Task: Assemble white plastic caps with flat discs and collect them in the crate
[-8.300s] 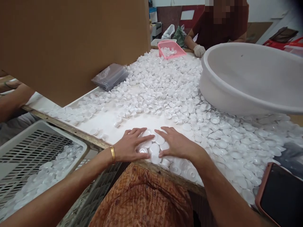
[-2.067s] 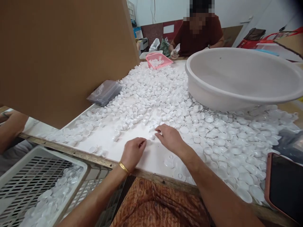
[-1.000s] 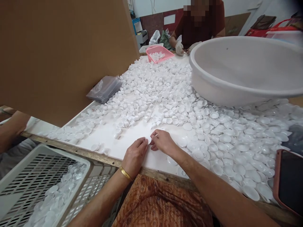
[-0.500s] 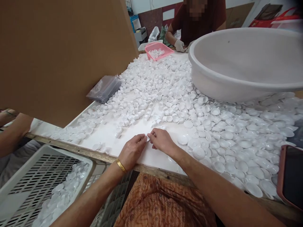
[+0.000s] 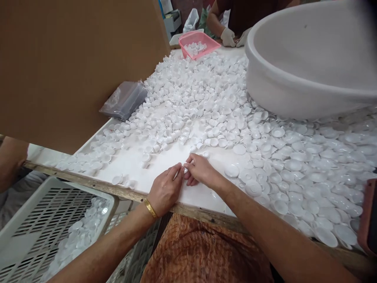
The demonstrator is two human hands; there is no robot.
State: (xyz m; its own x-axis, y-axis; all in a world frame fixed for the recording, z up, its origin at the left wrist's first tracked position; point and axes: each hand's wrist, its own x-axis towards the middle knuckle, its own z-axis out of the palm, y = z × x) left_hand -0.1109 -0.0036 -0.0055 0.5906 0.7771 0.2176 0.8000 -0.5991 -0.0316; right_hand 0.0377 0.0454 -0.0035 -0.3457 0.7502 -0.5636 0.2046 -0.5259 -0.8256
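Just above the near edge of the white surface (image 5: 159, 159), the person's left hand (image 5: 166, 184) and right hand (image 5: 198, 169) meet fingertip to fingertip, both pinching a small glossy white plastic piece (image 5: 185, 170), partly covered by the fingers. Around the left wrist sits a shiny gold-coloured bracelet (image 5: 150, 208). A bare patch of the surface stretches about the hands, and beyond it spreads a dense layer of small white plastic cup-like and dish-like pieces (image 5: 203, 98), reaching along the right side too. Just right of the right hand lies a round white plastic disc (image 5: 231, 170), apart from the fingers. Farther back, a large off-white round plastic basin (image 5: 282, 96) stands at the right, while a pink plastic scoop-shaped tray (image 5: 214, 46) holds more white pieces near the far edge. There, a co-worker's white-gloved hand (image 5: 227, 37) rests beside its partner. At the left, a clear plastic packet (image 5: 125, 99) lies against a tall brown panel (image 5: 73, 70), and below the edge a pale slatted plastic crate (image 5: 55, 214) contains similar pieces.
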